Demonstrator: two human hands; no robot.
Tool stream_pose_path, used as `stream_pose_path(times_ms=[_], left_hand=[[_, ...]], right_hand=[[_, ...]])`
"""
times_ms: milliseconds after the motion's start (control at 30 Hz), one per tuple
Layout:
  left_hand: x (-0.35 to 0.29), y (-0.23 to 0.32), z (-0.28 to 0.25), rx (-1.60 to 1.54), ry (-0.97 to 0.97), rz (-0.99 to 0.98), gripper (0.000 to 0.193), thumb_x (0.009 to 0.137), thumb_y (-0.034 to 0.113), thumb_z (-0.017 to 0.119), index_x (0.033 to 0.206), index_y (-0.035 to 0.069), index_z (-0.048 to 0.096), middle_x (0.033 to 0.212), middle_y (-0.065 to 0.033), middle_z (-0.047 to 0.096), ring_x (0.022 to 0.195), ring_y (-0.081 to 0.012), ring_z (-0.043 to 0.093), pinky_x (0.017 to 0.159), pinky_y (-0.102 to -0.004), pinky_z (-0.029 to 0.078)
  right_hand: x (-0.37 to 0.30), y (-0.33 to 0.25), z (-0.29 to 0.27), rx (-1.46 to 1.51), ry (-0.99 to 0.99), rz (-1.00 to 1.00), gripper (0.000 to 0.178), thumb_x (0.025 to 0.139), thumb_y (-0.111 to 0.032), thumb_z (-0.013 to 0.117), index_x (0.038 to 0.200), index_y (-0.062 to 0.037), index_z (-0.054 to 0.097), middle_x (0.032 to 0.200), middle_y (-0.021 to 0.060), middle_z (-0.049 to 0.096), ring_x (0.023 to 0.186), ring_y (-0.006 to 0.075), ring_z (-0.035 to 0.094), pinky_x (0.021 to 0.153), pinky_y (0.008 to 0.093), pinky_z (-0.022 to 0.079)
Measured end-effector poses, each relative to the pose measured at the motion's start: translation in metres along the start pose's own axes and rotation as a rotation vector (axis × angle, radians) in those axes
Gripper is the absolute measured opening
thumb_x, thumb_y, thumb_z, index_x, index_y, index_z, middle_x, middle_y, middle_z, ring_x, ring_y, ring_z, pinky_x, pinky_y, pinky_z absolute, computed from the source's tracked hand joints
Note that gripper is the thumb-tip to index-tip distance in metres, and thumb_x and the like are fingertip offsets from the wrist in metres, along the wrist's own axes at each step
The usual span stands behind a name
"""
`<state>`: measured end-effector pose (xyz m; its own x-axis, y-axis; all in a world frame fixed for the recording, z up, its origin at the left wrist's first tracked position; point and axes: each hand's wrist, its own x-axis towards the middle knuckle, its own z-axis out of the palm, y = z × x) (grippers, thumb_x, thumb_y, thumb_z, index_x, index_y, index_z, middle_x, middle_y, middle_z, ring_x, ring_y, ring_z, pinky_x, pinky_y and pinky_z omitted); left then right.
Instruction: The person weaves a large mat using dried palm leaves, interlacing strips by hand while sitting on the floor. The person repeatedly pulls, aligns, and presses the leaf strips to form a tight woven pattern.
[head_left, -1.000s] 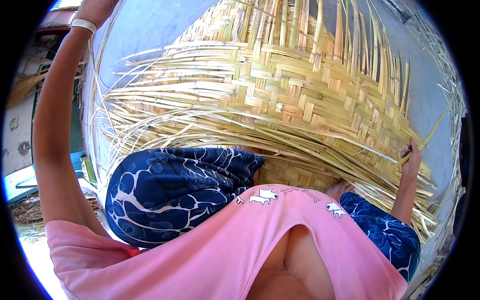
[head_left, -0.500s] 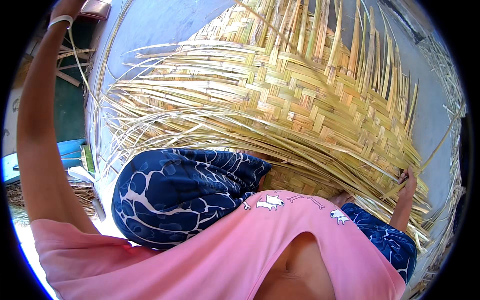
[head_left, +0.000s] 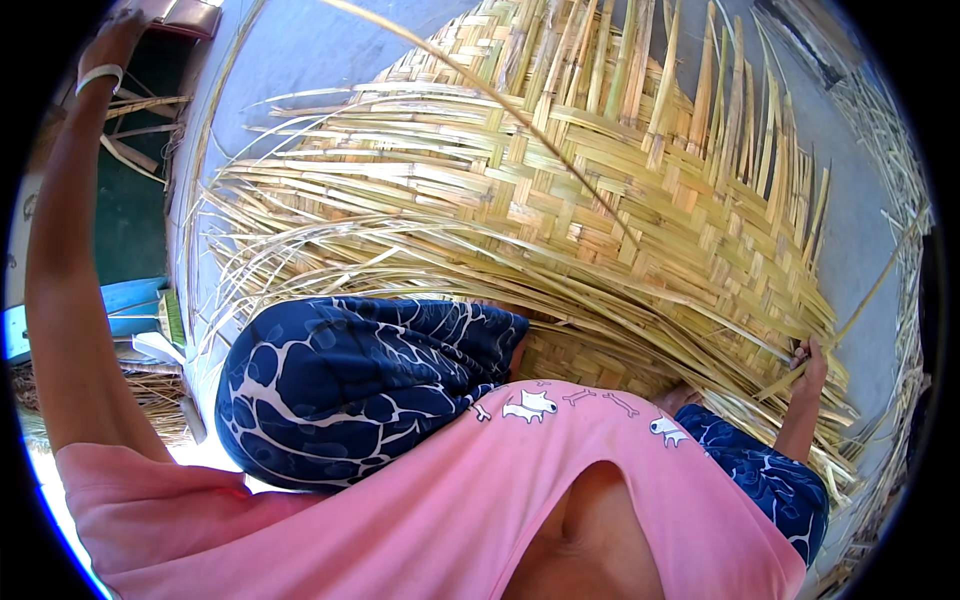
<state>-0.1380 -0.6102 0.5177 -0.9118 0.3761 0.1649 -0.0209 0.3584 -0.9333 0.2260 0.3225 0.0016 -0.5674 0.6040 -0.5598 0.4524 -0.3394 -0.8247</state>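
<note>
Grip of the right hand (head_left: 809, 364): pinching a flat straw-coloured strip (head_left: 869, 298) at the right edge of the woven mat (head_left: 660, 215), which is lying on the blue-grey floor (head_left: 856, 205). Left hand (head_left: 118, 40): extending to the upper left, a white band (head_left: 100, 74) encircling its wrist; grip wide or narrow, cannot tell. One long thin strip (head_left: 521, 116) is slanting across the mat; unwoven strips (head_left: 310, 165) are fanning leftward.
</note>
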Motion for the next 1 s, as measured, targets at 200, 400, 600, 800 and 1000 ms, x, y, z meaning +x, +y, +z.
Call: stream_pose_path(times_ms=[200,400,600,800,1000], left_hand=[[-0.066,0.131,-0.003,-0.044,-0.807,0.181,0.033,0.079,0.006,0.057,0.111,0.013,0.057,0.113,-0.0138,0.058,0.108,-0.0339,0.055,0.087,-0.0416,0.047],[-0.082,0.328,0.023,-1.196,-0.553,0.094,0.033,0.082,0.006,0.060,0.115,0.005,0.057,0.115,-0.0152,0.059,0.107,-0.0257,0.057,0.093,-0.0348,0.044],[-0.073,0.498,-0.093,-2.179,-0.881,0.062,0.032,0.085,0.018,0.062,0.113,0.003,0.059,0.108,-0.0114,0.063,0.095,-0.0190,0.061,0.077,-0.0266,0.053],[-0.073,0.545,-0.097,-2.434,-0.969,-0.263,0.038,0.082,0.018,0.060,0.117,0.001,0.057,0.103,-0.0097,0.062,0.085,-0.0158,0.059,0.076,-0.0271,0.049],[-0.077,0.557,-0.091,-2.069,-0.661,-0.208,0.040,0.081,0.019,0.060,0.116,-0.001,0.056,0.104,-0.0126,0.063,0.084,-0.0186,0.060,0.074,-0.0271,0.048]], right_hand=[[-0.015,-0.008,0.003,0.030,-0.039,0.128,0.029,0.085,-0.033,0.063,0.073,-0.0089,0.054,0.057,-0.0012,0.051,0.048,0.0083,0.050,0.040,0.0218,0.037],[-0.053,-0.026,0.024,0.120,-0.036,0.115,0.029,0.087,-0.040,0.059,0.084,-0.0116,0.054,0.060,-0.0028,0.050,0.047,0.0077,0.047,0.044,0.0221,0.037],[-0.095,-0.064,0.018,0.012,0.002,-0.008,0.028,0.091,-0.040,0.053,0.095,-0.0124,0.053,0.066,-0.0016,0.052,0.050,0.0073,0.048,0.044,0.0226,0.037],[-0.124,-0.092,0.018,-0.169,0.106,-0.129,0.044,0.094,-0.038,0.046,0.120,-0.0039,0.051,0.065,0.0014,0.053,0.052,0.0072,0.048,0.044,0.0202,0.037],[-0.138,-0.111,0.010,-0.441,0.156,-0.323,0.047,0.095,-0.038,0.042,0.126,-0.0022,0.046,0.066,0.0010,0.054,0.054,0.0064,0.047,0.048,0.0197,0.036]])
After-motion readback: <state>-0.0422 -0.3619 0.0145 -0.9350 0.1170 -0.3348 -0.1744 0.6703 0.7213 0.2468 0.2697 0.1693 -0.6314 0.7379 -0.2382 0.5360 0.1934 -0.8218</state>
